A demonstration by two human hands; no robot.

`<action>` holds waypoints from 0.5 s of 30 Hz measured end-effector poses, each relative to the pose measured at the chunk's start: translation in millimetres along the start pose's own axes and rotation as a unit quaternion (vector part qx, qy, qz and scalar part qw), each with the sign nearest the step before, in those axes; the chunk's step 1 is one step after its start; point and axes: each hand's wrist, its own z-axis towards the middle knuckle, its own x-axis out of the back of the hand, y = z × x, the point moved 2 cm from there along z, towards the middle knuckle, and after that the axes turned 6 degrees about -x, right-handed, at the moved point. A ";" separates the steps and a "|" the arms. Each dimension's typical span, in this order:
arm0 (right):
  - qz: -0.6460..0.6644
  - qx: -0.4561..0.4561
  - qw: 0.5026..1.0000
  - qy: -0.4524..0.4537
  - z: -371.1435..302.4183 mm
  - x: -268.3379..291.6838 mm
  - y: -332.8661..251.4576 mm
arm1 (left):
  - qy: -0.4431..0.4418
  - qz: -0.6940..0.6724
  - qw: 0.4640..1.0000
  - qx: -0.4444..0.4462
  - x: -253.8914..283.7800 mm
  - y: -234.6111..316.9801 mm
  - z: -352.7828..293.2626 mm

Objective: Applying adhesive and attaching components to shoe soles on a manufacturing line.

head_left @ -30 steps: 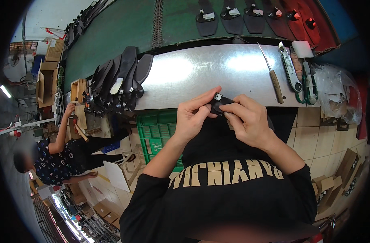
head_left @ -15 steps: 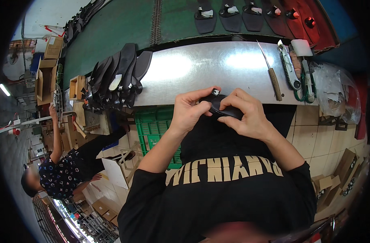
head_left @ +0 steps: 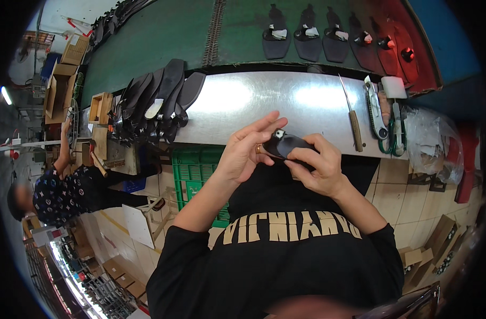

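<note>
A black sandal (head_left: 292, 144), with a small white patch at its upper left end, is between my two hands above the bench's near edge. My right hand (head_left: 320, 166) pinches its right end between thumb and bent fingers. At the other end, my left hand (head_left: 244, 150) holds the sandal with the thumb against its side. Its upper fingers reach out past the sandal, and the lower ones are partly hidden by it. To the left, a pile of black sandals (head_left: 171, 82) lies on the metal bench (head_left: 243, 119), one showing a pale insole patch.
Beyond the bench, several dark sandals (head_left: 277, 49) stand in a row on the green conveyor belt (head_left: 147, 40). An awl (head_left: 354, 125), a cutter knife (head_left: 375, 109) and green-handled scissors (head_left: 397, 135) lie at right beside a plastic bag (head_left: 434, 143). A green crate (head_left: 187, 173) sits below. A co-worker (head_left: 67, 191) is at left.
The sandal has turned, showing more of its upper face. My left thumb has shifted away from its middle, and the left fingers have spread. The view has tilted slightly.
</note>
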 end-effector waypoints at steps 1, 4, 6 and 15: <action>0.001 0.005 1.000 -0.003 3.1 2.2 -4.3 | 0.002 -0.002 1.000 -0.005 -1.9 1.6 -1.7; -0.016 0.016 1.000 0.015 8.0 3.4 -8.0 | 0.008 0.105 0.994 -0.043 -1.6 4.5 -2.6; -0.016 -0.012 1.000 0.020 10.1 6.2 -10.0 | -0.029 0.104 0.993 0.044 7.5 0.0 -0.2; -0.029 -0.037 0.999 -0.005 9.4 4.2 -6.1 | -0.022 0.167 0.983 0.067 6.5 -4.2 3.1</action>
